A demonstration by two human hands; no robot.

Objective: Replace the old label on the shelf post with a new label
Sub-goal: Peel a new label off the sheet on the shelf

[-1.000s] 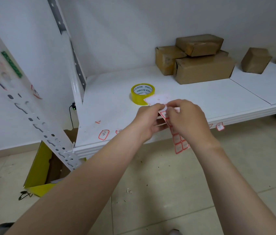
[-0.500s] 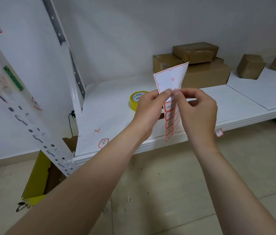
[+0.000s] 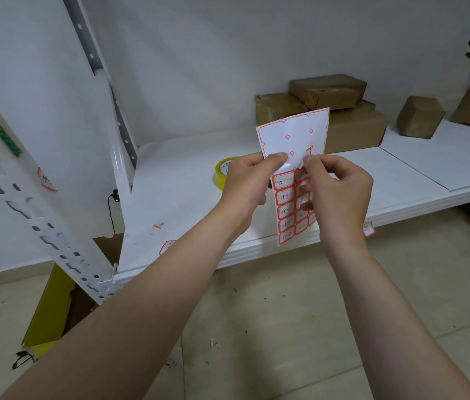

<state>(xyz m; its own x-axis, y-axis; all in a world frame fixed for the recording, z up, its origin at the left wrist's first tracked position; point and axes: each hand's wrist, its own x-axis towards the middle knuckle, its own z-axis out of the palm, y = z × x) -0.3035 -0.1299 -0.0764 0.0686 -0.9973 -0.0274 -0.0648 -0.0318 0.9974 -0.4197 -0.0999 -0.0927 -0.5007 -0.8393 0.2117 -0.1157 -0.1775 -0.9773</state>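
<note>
I hold a sheet of red-bordered labels [image 3: 294, 137] upright in front of the shelf. Its top half is blank backing; handwritten labels such as 15-1 and 17-1 fill the lower half. My left hand [image 3: 249, 189] pinches the sheet's left side. My right hand [image 3: 339, 194] pinches the sheet at its middle, thumb and forefinger at a label's edge. The white perforated shelf post [image 3: 55, 241] slants at the left, with an old red-edged label [image 3: 45, 180] stuck on it.
A yellow tape roll [image 3: 222, 173] lies on the white shelf [image 3: 176, 183] behind my left hand. Brown cardboard boxes [image 3: 352, 128] are stacked at the back. Loose labels [image 3: 166, 246] stick to the shelf's front. A yellow box [image 3: 52, 310] stands on the floor.
Both hands lifted the label sheet from low over the shelf to upright in front of me. My right fingers moved onto the sheet's middle.
</note>
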